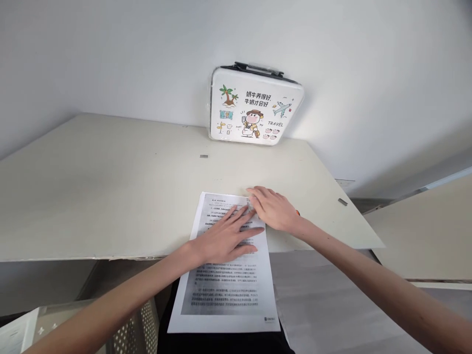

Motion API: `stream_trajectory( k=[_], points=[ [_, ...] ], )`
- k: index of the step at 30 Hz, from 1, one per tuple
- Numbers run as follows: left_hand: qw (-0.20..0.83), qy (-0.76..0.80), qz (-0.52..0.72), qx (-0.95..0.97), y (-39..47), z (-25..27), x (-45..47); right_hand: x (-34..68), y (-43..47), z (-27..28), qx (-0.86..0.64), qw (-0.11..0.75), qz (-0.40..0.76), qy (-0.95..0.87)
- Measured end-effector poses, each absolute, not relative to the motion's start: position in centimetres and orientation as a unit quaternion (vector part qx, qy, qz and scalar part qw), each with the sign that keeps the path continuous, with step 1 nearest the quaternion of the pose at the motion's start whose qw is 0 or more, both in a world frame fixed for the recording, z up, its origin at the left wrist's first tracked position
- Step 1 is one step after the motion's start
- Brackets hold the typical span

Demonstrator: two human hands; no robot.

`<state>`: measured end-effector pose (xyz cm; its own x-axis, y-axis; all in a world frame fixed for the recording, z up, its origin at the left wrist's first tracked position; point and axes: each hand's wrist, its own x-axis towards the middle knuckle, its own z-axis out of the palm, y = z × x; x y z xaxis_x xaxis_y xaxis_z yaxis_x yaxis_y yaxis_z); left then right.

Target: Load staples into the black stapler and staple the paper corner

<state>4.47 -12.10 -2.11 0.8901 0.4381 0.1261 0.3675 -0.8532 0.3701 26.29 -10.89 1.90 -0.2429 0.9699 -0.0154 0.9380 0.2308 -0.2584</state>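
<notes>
A printed sheet of paper (221, 322) lies over the table's front edge, its lower part hanging above my lap. My left hand (224, 236) rests flat on its upper half, fingers spread, covering some of the text. At the sheet's top right corner is my right hand (275, 209), its fingers bent and closed around that corner. The corner itself is hidden beneath the fingers.
A white case (254, 108) with cartoon travel pictures and a black handle leans upright against the wall behind the table (110, 191). Small grey metal pieces (204, 156) show on the tabletop. A perforated plastic basket (147, 327) stands below at left.
</notes>
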Motion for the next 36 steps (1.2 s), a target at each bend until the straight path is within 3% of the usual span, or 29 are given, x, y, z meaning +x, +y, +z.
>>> stream_trajectory(
  k=[5,15,24,36],
  points=[
    [0.168,0.216,0.102,0.956,-12.2,-1.7,3.6,29.5,-13.3,2.4,-0.583,0.203,0.173,-0.768],
    [0.136,0.235,0.074,0.960,-10.9,-1.5,1.3,36.2,-17.2,-3.2,-0.629,0.266,0.153,-0.714],
    [0.071,0.273,0.066,0.957,-10.2,-0.3,0.9,37.5,-17.7,-3.9,-0.637,0.335,0.225,-0.657],
    [0.063,0.364,0.021,0.929,-16.4,0.1,-9.4,38.0,-17.7,-3.2,-0.616,0.396,0.278,-0.622]
  ],
)
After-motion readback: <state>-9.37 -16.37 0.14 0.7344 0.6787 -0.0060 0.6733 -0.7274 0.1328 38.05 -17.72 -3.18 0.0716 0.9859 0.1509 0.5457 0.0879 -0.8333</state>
